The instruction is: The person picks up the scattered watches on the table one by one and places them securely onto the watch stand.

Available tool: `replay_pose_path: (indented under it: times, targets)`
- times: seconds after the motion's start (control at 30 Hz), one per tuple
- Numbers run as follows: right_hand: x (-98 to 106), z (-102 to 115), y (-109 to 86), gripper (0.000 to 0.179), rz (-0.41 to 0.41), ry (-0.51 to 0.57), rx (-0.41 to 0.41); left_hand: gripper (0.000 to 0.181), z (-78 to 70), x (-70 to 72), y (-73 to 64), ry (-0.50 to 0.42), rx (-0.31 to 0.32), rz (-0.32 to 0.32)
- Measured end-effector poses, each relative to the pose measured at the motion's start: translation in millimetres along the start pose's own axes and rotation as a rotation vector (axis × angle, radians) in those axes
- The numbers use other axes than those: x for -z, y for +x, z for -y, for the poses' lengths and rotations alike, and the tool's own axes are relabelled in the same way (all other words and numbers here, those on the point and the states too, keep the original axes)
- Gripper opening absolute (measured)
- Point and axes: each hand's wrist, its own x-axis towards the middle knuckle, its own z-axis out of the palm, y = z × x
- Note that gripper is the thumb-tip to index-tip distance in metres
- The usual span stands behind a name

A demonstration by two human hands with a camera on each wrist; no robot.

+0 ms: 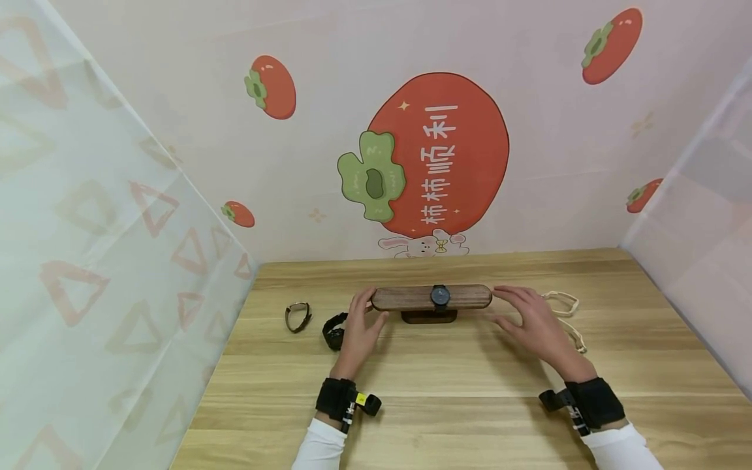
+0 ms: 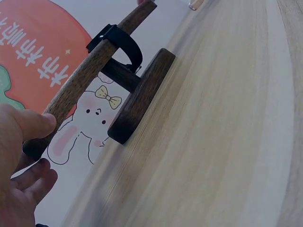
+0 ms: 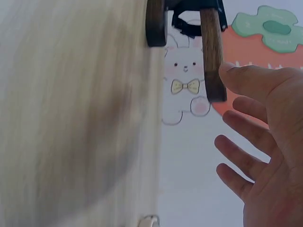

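A dark wooden watch stand (image 1: 405, 298) with a rounded horizontal bar on a small base stands on the table. One black wristwatch (image 1: 440, 296) is strapped around the bar, right of its middle. My left hand (image 1: 360, 333) is at the bar's left end, index finger against that end and thumb spread in front; the left wrist view shows the thumb overlapping the bar. At the opposite end is my right hand (image 1: 537, 329), its fingers spread and relaxed, with the index fingertip close by the bar's end. In the right wrist view its thumb (image 3: 251, 80) overlaps the bar.
Beside my left hand lies a second black watch (image 1: 334, 331), partly hidden by it. A thin-banded watch (image 1: 297, 317) stands farther left. Two pale-strapped watches (image 1: 561, 302) lie behind and beside my right hand. A printed backdrop (image 1: 317, 163) rises at the table's (image 1: 446, 418) back edge.
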Motion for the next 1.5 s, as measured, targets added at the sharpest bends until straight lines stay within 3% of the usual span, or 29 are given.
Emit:
replay_pose_path:
  times: [0.5, 0.8, 0.97, 1.27, 1.5]
  targets:
    - [19.7, -25.4, -26.9, 0.052, 0.026, -0.080, -0.062, 0.058, 3.9, -0.6, -2.3, -0.012, -0.022, -0.033]
    - [26.1, -39.0, -38.8, 0.051, 0.035, -0.135, -0.062, 0.057, 2.7, -0.1, -1.5, -0.012, 0.004, -0.027]
    - [24.8, -42.4, -44.6, 0.046, 0.034, -0.139, -0.053, 0.057, 2.1, 0.3, -2.0, -0.018, 0.002, -0.031]
    - [26.9, -41.2, -51.5, 0.041, 0.100, -0.104, -0.134, 0.056, 2.8, 0.6, -2.3, -0.017, -0.013, -0.032]
    - [27.7, -45.5, -55.0, 0.041, 0.075, -0.100, -0.140, 0.056, 2.5, 0.5, -1.2, -0.021, -0.003, -0.030]
